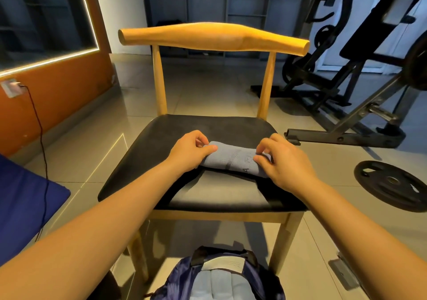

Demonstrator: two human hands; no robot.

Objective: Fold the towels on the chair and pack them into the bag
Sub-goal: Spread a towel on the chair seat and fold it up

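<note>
A grey-blue towel (pixel 233 157), rolled into a short bundle, lies across the black seat of a wooden chair (pixel 161 138). My left hand (pixel 190 151) grips the roll's left end, thumb on top and fingers curled behind. At the roll's right end my right hand (pixel 284 161) pinches the cloth with curled fingers. A dark towel or cloth (pixel 219 191) lies flat on the seat under and in front of the roll. A navy bag (pixel 221 279) stands open on the floor below the chair's front edge, with pale blue folded cloth inside.
A black weight plate (pixel 390 184) lies on the tiled floor to the right, with gym machine frames (pixel 346 87) behind it. A blue cushion (pixel 25 207) is at the left. A black cable (pixel 39 126) hangs from a wall socket on the orange wall.
</note>
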